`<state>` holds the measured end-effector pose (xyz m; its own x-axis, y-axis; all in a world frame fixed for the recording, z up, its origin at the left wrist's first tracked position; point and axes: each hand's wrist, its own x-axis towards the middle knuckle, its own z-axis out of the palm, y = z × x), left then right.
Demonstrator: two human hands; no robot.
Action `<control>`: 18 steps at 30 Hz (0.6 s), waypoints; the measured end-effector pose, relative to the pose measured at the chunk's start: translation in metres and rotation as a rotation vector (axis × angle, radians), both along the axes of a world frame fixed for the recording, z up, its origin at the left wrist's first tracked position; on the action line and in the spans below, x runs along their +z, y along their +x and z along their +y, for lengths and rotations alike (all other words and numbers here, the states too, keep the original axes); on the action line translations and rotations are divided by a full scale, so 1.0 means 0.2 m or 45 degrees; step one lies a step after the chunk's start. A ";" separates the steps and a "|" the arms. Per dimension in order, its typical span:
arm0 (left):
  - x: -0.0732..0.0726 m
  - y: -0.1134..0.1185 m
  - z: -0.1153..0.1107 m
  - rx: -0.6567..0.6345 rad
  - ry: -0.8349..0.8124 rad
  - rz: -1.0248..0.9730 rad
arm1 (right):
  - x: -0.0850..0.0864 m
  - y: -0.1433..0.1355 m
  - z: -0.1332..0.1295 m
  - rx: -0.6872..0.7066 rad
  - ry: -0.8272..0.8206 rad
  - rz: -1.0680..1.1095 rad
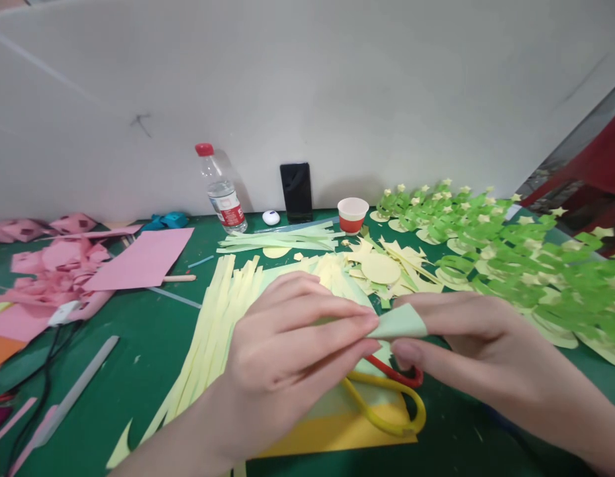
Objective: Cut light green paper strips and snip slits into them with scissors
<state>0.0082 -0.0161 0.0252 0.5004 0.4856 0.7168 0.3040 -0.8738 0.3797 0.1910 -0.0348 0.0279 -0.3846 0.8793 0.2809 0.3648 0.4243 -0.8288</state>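
Note:
A small pale green piece of paper (402, 322) is held between my two hands, above the middle of the table. The fingertips of my left hand (287, 361) pinch its left end. At its other end, the paper lies over the index finger of my right hand (478, 351), with the thumb just below. Scissors (420, 411) with red and yellow handles lie under my hands on a sheet of orange-yellow paper (337, 430). Their blades are hidden. Long pale yellow paper strips (202, 351) fan out beside and beneath my left hand.
Along the wall stand a water bottle (222, 195), a black phone (296, 192) and a paper cup (353, 215). Green paper curls with stars (466, 225) crowd the right. Yellow scraps (381, 268) lie centrally. Pink paper (143, 260), a glue stick (79, 391) and a cable (46, 377) are left.

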 end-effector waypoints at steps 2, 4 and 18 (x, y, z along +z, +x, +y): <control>0.01 0.00 0.00 0.009 0.004 0.014 | -0.01 0.01 -0.01 -0.175 0.122 0.041; 0.01 0.00 -0.01 0.006 0.003 0.022 | -0.02 0.02 -0.02 -0.336 0.306 0.045; 0.01 0.01 -0.05 0.054 0.108 0.162 | 0.00 0.01 -0.04 -0.114 0.910 -0.454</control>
